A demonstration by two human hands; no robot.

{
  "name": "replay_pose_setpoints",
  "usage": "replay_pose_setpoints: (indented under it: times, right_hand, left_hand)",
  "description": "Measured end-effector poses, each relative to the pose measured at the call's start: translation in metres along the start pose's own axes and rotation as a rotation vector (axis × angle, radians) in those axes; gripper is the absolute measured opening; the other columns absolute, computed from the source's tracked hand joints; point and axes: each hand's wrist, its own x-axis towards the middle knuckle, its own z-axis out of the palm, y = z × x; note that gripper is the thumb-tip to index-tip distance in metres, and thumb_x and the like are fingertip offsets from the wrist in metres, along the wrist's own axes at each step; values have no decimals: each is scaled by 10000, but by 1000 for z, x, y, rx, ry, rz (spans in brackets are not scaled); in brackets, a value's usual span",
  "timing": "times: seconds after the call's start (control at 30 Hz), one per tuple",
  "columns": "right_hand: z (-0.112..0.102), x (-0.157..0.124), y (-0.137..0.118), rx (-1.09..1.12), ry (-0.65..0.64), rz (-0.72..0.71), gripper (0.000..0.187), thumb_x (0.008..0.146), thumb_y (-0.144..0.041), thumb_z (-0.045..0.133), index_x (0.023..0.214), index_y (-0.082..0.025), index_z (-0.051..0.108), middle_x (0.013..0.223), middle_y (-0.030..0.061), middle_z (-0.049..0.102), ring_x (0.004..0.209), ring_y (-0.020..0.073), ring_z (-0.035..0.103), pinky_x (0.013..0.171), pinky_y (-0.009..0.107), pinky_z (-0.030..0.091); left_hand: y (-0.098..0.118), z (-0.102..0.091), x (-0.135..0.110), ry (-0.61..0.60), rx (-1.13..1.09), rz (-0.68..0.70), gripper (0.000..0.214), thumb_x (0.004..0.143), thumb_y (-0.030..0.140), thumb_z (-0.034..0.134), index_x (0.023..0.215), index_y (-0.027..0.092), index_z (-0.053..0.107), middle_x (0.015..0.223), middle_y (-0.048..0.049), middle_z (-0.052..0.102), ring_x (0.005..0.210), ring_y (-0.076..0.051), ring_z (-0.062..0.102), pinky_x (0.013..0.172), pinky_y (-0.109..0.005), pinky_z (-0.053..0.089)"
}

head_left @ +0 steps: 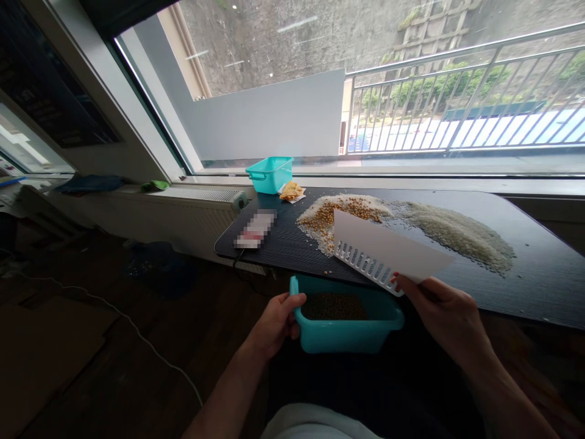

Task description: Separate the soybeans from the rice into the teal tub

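My left hand (280, 320) grips the left rim of a teal plastic basin (347, 335), which is held below the table's front edge. Small dark grains or beans (336, 306) cover its bottom. Between the fingers of my right hand (441, 305) is a white plastic sheet (384, 247) with a row of slots along its lower edge. The sheet tilts over the table edge and the basin's far right side. Behind it lies a heap of white grains mixed with yellow kernels (325, 214). To the right spreads a pile of pale rice-like grains (457, 235).
On the dark table (539, 286), a second teal basin (273, 175) stands at the back left, beside yellowish pieces on white paper (292, 192). A blurred-out flat object (256, 229) with a cable lies at the left end. A radiator (201, 201) runs under the window.
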Motion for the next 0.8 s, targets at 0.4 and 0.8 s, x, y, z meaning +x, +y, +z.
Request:
replay_pose_setpoints:
  times: [0.4, 0.8]
  right_hand:
    - [-2, 24, 24, -192, 121, -8, 386, 681, -588, 606, 638, -223, 723, 537, 3, 664, 554, 190, 619, 502, 278, 405]
    - [-28, 37, 26, -329, 243, 64, 391, 693, -573, 572, 682, -210, 717, 551, 37, 641, 621, 237, 622, 535, 318, 400]
  left_hand:
    - [0, 1, 0, -7, 4, 5, 416, 637, 488, 748, 603, 191, 459, 442, 91, 381, 348, -61, 395, 352, -187, 289]
    - [-1, 1, 1, -4, 31, 6, 430, 644, 497, 746, 592, 189, 450, 456, 87, 390, 347, -61, 408, 351, -187, 293]
